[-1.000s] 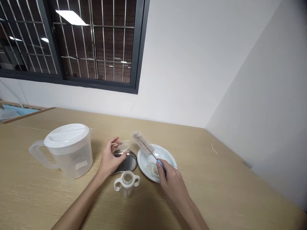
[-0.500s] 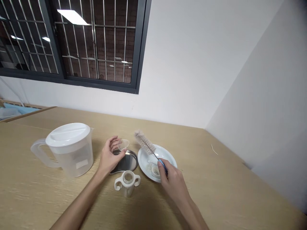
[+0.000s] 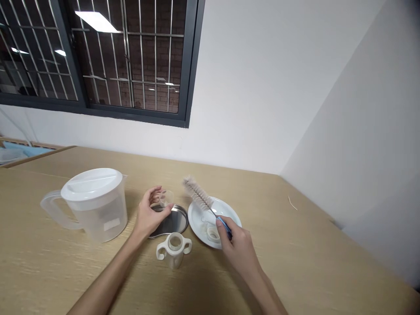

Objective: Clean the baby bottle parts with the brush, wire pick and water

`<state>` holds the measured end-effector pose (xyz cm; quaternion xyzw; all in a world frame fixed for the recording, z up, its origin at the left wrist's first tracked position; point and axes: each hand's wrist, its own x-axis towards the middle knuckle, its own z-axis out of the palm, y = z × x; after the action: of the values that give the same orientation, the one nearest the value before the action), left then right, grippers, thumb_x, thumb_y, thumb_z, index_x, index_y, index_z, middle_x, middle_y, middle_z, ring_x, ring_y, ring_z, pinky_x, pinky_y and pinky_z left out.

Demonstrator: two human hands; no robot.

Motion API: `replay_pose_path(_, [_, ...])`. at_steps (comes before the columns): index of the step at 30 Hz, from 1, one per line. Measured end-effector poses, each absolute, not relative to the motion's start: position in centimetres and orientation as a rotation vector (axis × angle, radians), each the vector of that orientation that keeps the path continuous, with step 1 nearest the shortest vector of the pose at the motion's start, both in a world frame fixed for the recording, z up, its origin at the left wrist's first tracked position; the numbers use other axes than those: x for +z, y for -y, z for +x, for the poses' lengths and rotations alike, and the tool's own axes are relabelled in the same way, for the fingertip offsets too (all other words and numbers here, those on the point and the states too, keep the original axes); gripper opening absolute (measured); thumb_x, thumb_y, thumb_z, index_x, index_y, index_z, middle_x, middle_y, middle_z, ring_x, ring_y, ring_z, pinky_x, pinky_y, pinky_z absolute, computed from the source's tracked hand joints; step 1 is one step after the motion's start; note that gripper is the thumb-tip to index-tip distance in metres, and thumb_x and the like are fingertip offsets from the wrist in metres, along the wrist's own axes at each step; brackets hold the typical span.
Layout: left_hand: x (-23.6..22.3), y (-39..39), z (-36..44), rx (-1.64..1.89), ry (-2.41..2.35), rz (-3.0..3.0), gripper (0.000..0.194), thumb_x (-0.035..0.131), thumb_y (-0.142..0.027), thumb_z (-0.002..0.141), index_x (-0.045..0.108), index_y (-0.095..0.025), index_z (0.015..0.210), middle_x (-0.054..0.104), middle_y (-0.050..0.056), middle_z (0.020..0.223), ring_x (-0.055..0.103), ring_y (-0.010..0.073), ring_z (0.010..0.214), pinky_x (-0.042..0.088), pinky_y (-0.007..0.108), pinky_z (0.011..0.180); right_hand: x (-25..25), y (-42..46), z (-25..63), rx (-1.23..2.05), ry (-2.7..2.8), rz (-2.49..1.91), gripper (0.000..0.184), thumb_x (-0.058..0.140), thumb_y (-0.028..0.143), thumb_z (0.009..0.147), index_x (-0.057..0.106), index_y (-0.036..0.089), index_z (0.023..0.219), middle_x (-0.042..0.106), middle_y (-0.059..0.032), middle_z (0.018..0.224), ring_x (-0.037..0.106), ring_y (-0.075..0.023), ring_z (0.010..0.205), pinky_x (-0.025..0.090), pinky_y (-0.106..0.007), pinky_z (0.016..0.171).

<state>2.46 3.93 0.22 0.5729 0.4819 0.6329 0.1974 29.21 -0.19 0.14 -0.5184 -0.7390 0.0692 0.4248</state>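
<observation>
My left hand [image 3: 151,211] grips a small clear dome-shaped cap [image 3: 166,198] between thumb and fingers, above a shiny metal tray [image 3: 177,221]. In my right hand [image 3: 234,236] is a bottle brush [image 3: 198,194], held by its blue handle, with the pale bristles pointing up and to the left. The brush passes over a white plate [image 3: 226,207]. On that plate lie a whitish ring [image 3: 213,235] and some small clear parts, partly hidden by my right hand. A two-handled bottle holder [image 3: 174,249] stands upright nearer to me, between my forearms.
A translucent pitcher [image 3: 98,210] with a white lid stands at the left. A thin pale strip [image 3: 292,203] lies on the wooden table [image 3: 315,262] at the right. Behind rise a white wall [image 3: 256,87] and a barred window [image 3: 131,57].
My left hand has turned the clear cap slightly, so its side shows more. The brush and my right hand have barely moved; the view has shifted a little.
</observation>
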Motion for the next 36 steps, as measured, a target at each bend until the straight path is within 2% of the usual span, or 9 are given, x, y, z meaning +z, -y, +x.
replay_pose_path(5, [0.0,-4.5,1.3,1.65,-1.364,1.701,0.056,0.081,-0.037,0.066,0.06,-0.019,0.114,0.067,0.012,0.117,0.066,0.0244,0.101,0.053,0.042,0.091,1.2,0.1,30.3,0.325,1.873,-1.319,0.041,0.043,0.049,0.096,0.07,0.018,0.098,0.064,-0.0007,0.063,0.053,-0.014,0.052,0.04,-0.023,0.049])
replay_pose_path(9, [-0.4,-5.0,0.3,1.601,-1.366,1.822,0.056,0.083,-0.039,0.063,0.062,-0.018,0.111,0.069,0.011,0.112,0.066,0.0245,0.099,0.053,0.04,0.091,1.9,-0.2,31.7,0.442,1.865,-1.298,0.043,0.046,0.05,0.094,0.072,0.017,0.095,0.066,-0.0028,0.07,0.056,-0.0159,0.061,0.043,-0.023,0.054])
replay_pose_path(13, [-0.3,-4.8,-0.2,1.522,-1.49,2.06,0.049,0.081,-0.045,0.064,0.065,-0.022,0.105,0.071,0.007,0.103,0.066,0.0239,0.094,0.053,0.04,0.089,1.8,-0.6,32.5,0.494,1.84,-1.289,0.044,0.046,0.05,0.094,0.072,0.015,0.094,0.058,-0.0009,0.062,0.051,-0.0147,0.058,0.041,-0.023,0.052])
replay_pose_path(18, [0.1,-4.5,-0.3,1.521,-1.438,2.166,0.044,0.079,-0.045,0.067,0.063,-0.022,0.101,0.07,0.006,0.102,0.066,0.0234,0.097,0.052,0.038,0.091,1.6,-0.6,32.5,0.557,1.862,-1.262,0.042,0.046,0.049,0.094,0.072,0.016,0.089,0.056,-0.0001,0.063,0.05,-0.0142,0.06,0.039,-0.022,0.053])
replay_pose_path(23, [0.5,-4.1,-0.1,1.444,-1.293,2.201,0.047,0.08,-0.044,0.066,0.063,-0.023,0.104,0.068,0.008,0.107,0.065,0.0248,0.1,0.053,0.037,0.088,1.8,-0.4,32.3,0.542,1.905,-1.249,0.043,0.047,0.049,0.094,0.072,0.016,0.08,0.06,-0.0009,0.063,0.052,-0.0148,0.06,0.041,-0.022,0.053])
replay_pose_path(28, [0.5,-4.0,0.0,1.407,-1.299,2.157,0.054,0.083,-0.042,0.061,0.064,-0.024,0.108,0.07,0.006,0.107,0.066,0.025,0.099,0.054,0.038,0.089,1.7,-0.4,32.3,0.528,1.944,-1.265,0.041,0.048,0.047,0.093,0.075,0.017,0.085,0.067,-0.0027,0.07,0.057,-0.0164,0.063,0.042,-0.023,0.054])
replay_pose_path(36, [0.0,-4.3,0.0,1.396,-1.241,2.031,0.071,0.087,-0.037,0.056,0.056,-0.024,0.119,0.07,0.007,0.109,0.067,0.025,0.101,0.053,0.043,0.095,1.2,-0.6,32.7,0.52,1.986,-1.208,0.035,0.052,0.043,0.093,0.077,0.018,0.091,0.072,-0.0051,0.078,0.061,-0.0177,0.066,0.043,-0.024,0.054])
